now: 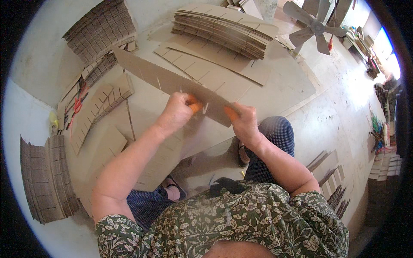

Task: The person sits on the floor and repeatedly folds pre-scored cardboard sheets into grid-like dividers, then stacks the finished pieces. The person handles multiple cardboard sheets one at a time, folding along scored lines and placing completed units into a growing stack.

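A long cardboard strip (144,72) with short slits along it slants from the upper left down toward my right side, raised above the work surface. My right hand (246,124) is closed on its near end, the orange-covered fingers on the strip's face. My left hand (175,112) is closed in a pinch at the strip's lower edge, beside a pale slit. Orange coverings wrap those fingertips too, slightly blurred. Beyond the strip, flat slotted cardboard sheets (183,64) lie below a thick stack of slotted cardboard (223,26).
Slotted cardboard piles (101,101) stand at the left, with red-handled scissors (78,104) beside them. More stacks (101,30) lean on the far-left wall and near left (45,178). A fan (317,28) stands far right. Cardboard pieces (329,172) lie right of my knee.
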`<state>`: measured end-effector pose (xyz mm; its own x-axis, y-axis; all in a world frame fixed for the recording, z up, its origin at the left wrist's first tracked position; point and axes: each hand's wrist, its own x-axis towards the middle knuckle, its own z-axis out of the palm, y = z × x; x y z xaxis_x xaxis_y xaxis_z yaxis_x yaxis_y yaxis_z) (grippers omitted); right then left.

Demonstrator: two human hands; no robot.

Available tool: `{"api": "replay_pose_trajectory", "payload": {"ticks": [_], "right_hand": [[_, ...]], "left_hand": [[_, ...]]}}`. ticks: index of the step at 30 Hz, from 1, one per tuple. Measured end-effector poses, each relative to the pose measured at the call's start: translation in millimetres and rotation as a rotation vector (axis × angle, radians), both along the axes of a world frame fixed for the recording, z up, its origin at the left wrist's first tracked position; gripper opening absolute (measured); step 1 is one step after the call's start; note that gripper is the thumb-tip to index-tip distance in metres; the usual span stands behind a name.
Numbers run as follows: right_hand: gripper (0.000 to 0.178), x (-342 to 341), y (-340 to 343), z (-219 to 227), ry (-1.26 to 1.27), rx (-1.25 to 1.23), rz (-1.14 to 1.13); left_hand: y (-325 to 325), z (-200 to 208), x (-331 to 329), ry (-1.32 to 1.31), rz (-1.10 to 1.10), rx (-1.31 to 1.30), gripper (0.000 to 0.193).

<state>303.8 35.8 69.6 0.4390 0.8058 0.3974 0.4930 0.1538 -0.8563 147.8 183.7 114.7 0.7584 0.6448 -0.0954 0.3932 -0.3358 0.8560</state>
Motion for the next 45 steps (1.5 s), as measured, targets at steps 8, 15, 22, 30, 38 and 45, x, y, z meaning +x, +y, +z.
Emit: {"api": "replay_pose_trajectory", "payload": {"ticks": [8, 15, 22, 30, 38, 45], "right_hand": [[0.014, -9, 1, -29, -0.07, -0.166, 0.116], [0.052, -16, 9, 34, -0.662, 0.046, 0.002], [0.032, -10, 36, 43, -0.948, -0.159, 0.127], [0.051, -22, 33, 53, -0.7, -0.536, 0.266], [0.067, -19, 28, 43, -0.668, -0.4, 0.355], [0.067, -12, 7, 48, -0.592, -0.373, 0.355]], "left_hand": [[-23, 14, 5, -0.048, 0.08, -0.098, 0.019], [-18, -7, 2, -0.062, 0.033, 0.033, 0.019], [60, -22, -87, -0.013, 0.128, 0.09, 0.032], [208, -52, -232, 0.909, 0.744, 0.736, 0.098], [198, -50, -215, 0.828, 0.534, 0.667, 0.082], [161, -55, -195, 0.674, 0.484, 0.948, 0.059]]}}
